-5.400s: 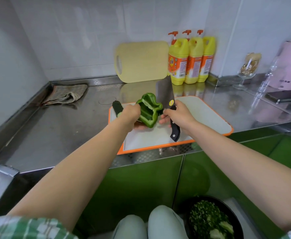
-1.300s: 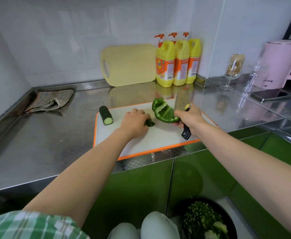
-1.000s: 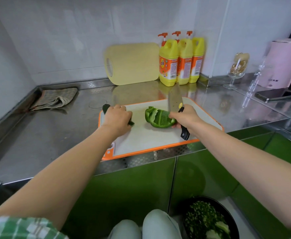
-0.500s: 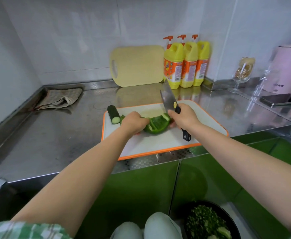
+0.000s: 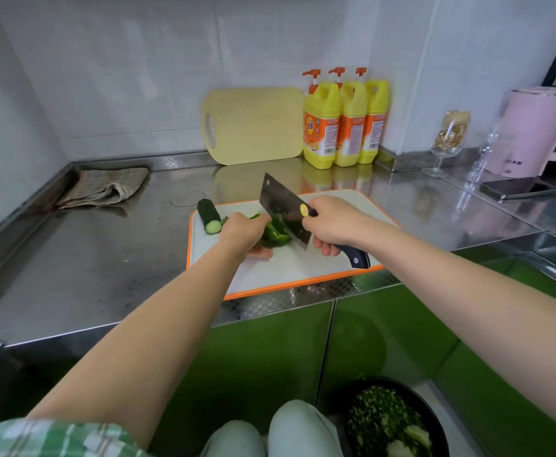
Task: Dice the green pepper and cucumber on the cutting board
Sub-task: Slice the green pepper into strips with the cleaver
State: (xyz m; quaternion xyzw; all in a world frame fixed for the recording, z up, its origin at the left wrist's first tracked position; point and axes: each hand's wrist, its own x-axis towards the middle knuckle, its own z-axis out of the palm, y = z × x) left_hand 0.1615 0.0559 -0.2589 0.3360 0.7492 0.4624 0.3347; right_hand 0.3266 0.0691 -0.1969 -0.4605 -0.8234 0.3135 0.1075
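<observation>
A white cutting board with an orange rim (image 5: 303, 282) lies on the steel counter. The opened green pepper (image 5: 275, 235) lies on it, and my left hand (image 5: 242, 232) holds it down with curled fingers. My right hand (image 5: 331, 224) grips the dark handle of a cleaver (image 5: 281, 209), whose blade rests against the pepper's right side. A short piece of cucumber (image 5: 209, 216) lies at the board's far left corner, apart from both hands. Part of the pepper is hidden under my left hand.
A folded cloth (image 5: 105, 189) lies at the back left of the counter. A yellow board (image 5: 253, 125) and three yellow detergent bottles (image 5: 344, 122) stand against the wall. A glass (image 5: 448, 140), pink kettle (image 5: 537, 133) and phone (image 5: 517, 188) sit at right. Below, a black bowl (image 5: 434, 420) holds chopped greens.
My left hand went to the cucumber end of the board and came back onto the pepper. The cleaver blade has come down from upright onto the pepper's right side.
</observation>
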